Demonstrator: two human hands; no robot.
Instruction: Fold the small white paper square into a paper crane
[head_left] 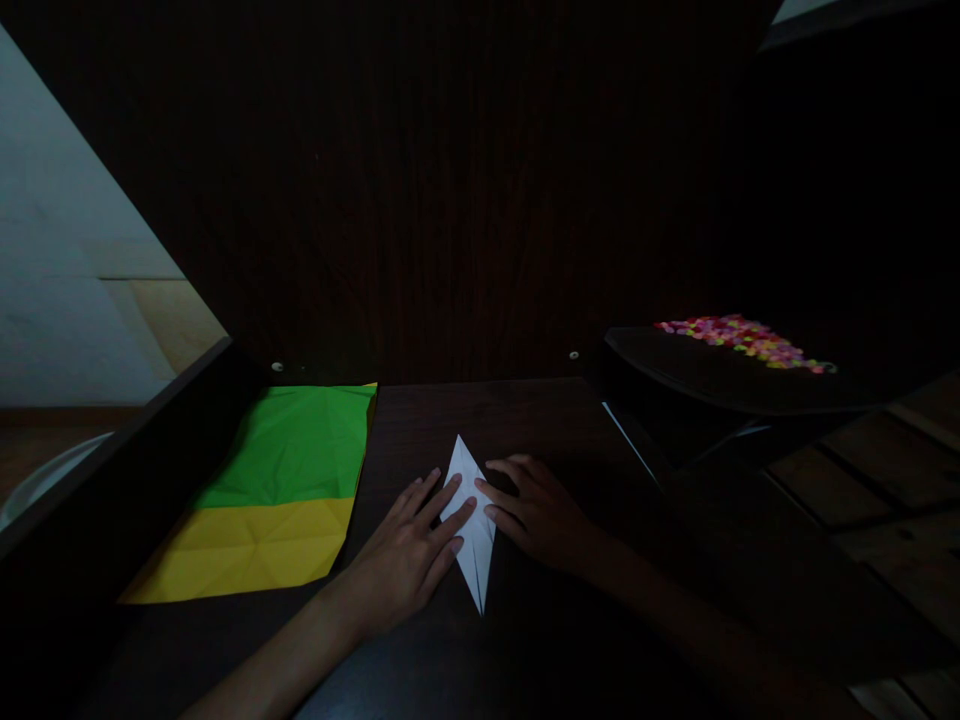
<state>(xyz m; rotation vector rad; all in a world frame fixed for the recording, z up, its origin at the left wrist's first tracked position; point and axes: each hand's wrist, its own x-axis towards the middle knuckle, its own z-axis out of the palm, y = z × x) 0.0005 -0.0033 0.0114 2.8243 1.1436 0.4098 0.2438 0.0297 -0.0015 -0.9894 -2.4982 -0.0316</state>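
Head camera: a folded white paper diamond lies on a dark bench, its long axis running near to far. The left hand and right hand rest fingertips on it from either side, each grip spread. Creased green and yellow paper lies to the left.

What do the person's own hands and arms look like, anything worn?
The left hand and right hand are ungloved, with slender fingers and no visible rings. No sleeve or watch shows on the left forearm or the dimmer right forearm.
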